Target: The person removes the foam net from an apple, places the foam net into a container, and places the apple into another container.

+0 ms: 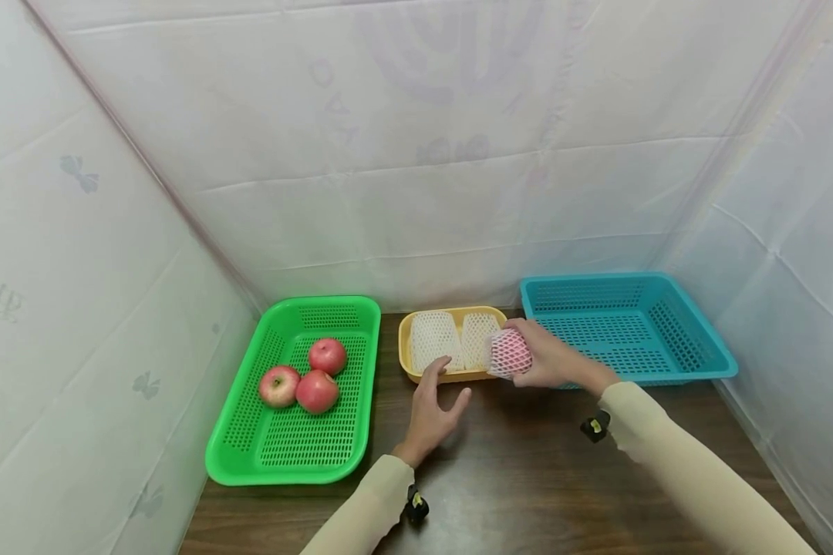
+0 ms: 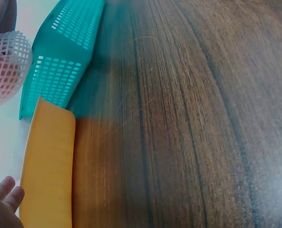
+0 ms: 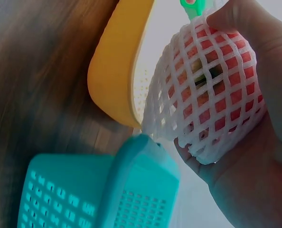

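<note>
An apple in a white foam net sleeve is gripped by my right hand, above the right end of the yellow basket. In the right wrist view the thumb lies on the net near the top, with red skin showing through the mesh. White foam nets lie in the yellow basket. My left hand is just in front of that basket, thumb and fingers spread, holding nothing. Some of its fingers show beside the yellow wall in the left wrist view.
A green basket on the left holds three bare apples. At the right stands a blue basket with nothing visible inside. All rest on a dark wooden table, with white sheeting behind and at both sides.
</note>
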`<state>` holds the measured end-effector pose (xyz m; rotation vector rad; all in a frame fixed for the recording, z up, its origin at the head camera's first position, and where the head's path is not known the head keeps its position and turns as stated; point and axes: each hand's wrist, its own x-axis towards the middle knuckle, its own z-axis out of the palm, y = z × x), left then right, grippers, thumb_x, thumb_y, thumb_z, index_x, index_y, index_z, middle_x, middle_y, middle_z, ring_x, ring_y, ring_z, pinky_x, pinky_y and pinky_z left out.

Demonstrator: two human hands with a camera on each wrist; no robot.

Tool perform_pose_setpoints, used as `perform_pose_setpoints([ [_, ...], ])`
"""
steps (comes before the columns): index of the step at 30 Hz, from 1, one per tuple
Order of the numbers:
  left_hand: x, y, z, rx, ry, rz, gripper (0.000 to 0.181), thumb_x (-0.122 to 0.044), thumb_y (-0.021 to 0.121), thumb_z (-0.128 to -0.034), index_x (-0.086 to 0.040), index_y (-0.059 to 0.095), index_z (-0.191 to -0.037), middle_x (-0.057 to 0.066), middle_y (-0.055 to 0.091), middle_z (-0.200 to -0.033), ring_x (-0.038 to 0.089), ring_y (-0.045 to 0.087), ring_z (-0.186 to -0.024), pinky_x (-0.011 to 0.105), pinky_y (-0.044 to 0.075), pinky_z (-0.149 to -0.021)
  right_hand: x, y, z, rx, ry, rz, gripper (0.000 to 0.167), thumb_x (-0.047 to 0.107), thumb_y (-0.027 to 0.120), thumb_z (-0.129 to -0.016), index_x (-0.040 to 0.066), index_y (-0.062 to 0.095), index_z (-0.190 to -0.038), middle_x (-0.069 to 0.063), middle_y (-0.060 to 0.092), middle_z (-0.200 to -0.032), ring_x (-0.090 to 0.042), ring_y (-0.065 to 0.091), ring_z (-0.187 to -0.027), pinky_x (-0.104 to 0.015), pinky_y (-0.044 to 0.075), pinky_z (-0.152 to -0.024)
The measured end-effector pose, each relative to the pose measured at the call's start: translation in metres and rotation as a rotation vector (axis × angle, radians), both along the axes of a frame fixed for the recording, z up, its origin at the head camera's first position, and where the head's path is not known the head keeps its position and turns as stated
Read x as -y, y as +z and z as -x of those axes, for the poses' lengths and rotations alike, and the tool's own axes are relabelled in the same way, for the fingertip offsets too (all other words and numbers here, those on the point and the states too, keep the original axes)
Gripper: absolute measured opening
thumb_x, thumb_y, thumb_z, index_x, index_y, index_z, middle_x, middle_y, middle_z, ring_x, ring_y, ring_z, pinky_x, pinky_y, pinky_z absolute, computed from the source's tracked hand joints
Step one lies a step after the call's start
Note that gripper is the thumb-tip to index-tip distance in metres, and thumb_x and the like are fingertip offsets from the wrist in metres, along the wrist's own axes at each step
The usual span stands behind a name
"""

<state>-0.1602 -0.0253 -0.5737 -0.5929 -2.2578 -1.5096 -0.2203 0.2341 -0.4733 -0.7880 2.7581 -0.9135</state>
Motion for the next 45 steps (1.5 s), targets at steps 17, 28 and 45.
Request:
perform_pose_setpoints([
  [17,0.010,0.002,-0.010,0.108,0.022,-0.023,0.060,-0.021,0.074,-0.0925,-0.013,0.048,-0.146,0.014,0.054,-0.143,0.034,0.056,-0.125,0.056,0.049,-0.099,0.022,-0.015,-0.007,0.060,0.005,-0.061,0.094,0.028,0.086,-0.069,0.012,0.037,-0.148,-0.009,0.050,-0.132,-0.020,0.055,-0.109,-0.042,0.052,-0.093],
  [28,0.017,-0.002,-0.013,0.109,0.034,-0.024,0.059,-0.020,0.071,-0.0947,-0.006,0.046,-0.147,0.021,0.053,-0.142,0.042,0.055,-0.123,0.060,0.048,-0.097,0.034,-0.026,-0.011,0.084,0.029,-0.047,0.095,0.028,0.086,-0.071,0.008,0.036,-0.149,-0.007,0.050,-0.134,-0.018,0.054,-0.113,-0.042,0.050,-0.100],
  [45,0.026,-0.010,-0.022,0.143,0.045,-0.041,0.062,-0.023,0.071,-0.0962,0.000,0.045,-0.147,0.016,0.053,-0.143,0.041,0.054,-0.127,0.056,0.047,-0.100,0.048,-0.042,-0.019,0.062,0.081,-0.034,0.092,0.027,0.087,-0.074,0.005,0.037,-0.149,-0.008,0.051,-0.130,-0.018,0.051,-0.111,-0.041,0.050,-0.097],
])
